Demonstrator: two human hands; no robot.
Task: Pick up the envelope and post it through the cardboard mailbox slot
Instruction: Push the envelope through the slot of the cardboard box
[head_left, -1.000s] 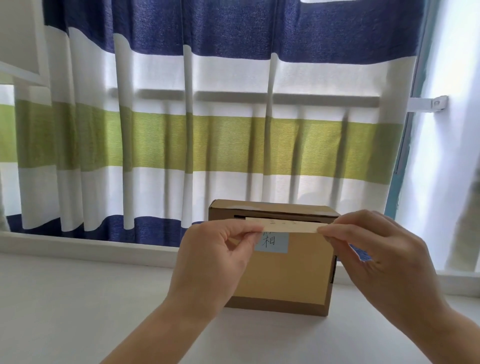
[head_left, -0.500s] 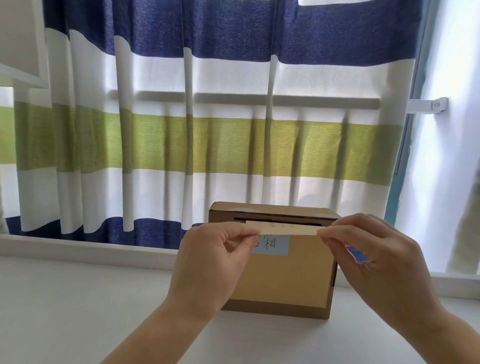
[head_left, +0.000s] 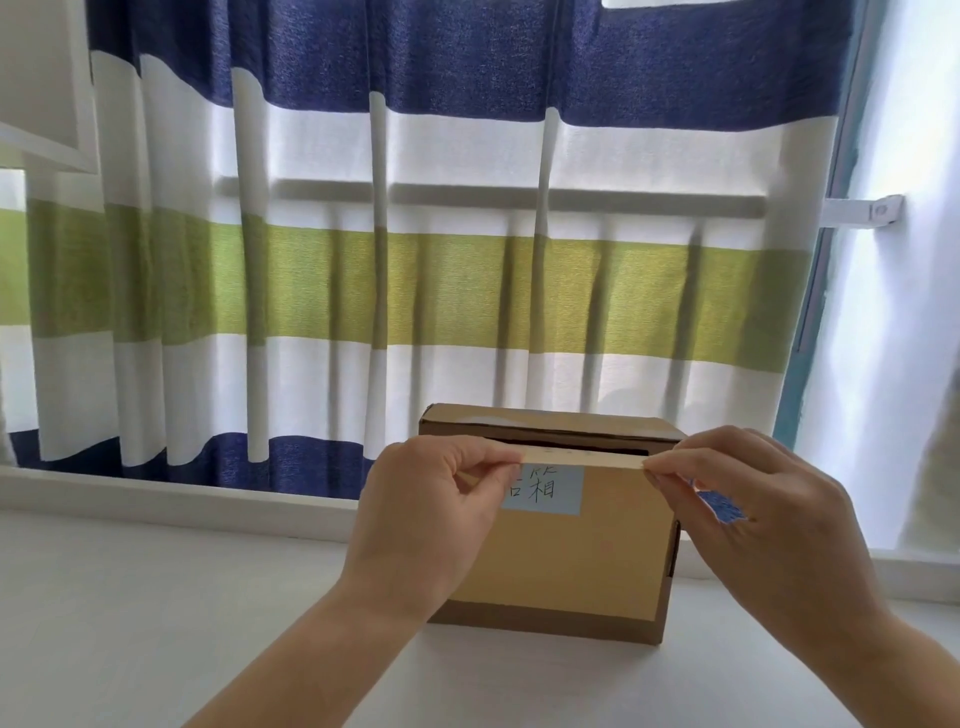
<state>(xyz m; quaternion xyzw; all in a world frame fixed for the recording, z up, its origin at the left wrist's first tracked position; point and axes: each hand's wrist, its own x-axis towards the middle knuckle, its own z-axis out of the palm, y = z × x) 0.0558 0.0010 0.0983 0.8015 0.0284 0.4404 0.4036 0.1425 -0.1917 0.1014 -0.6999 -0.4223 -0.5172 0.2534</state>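
A brown cardboard mailbox (head_left: 571, 561) stands on the white surface with a dark slot (head_left: 582, 445) along the top of its front face and a pale blue handwritten label (head_left: 550, 492) below. I hold a tan envelope (head_left: 582, 459) flat and edge-on just in front of the slot. My left hand (head_left: 426, 519) pinches its left end and my right hand (head_left: 758, 519) pinches its right end. Only a thin strip of the envelope shows; whether its far edge is inside the slot I cannot tell.
A white ledge (head_left: 156, 597) carries the box. Right behind it hangs a curtain (head_left: 395, 280) striped blue, white and green, over a window sill (head_left: 182, 493). A bright window frame (head_left: 841, 208) stands at the right.
The envelope and both hands have risen slightly against the box, closer to the slot, so more of the blue label shows beneath it.
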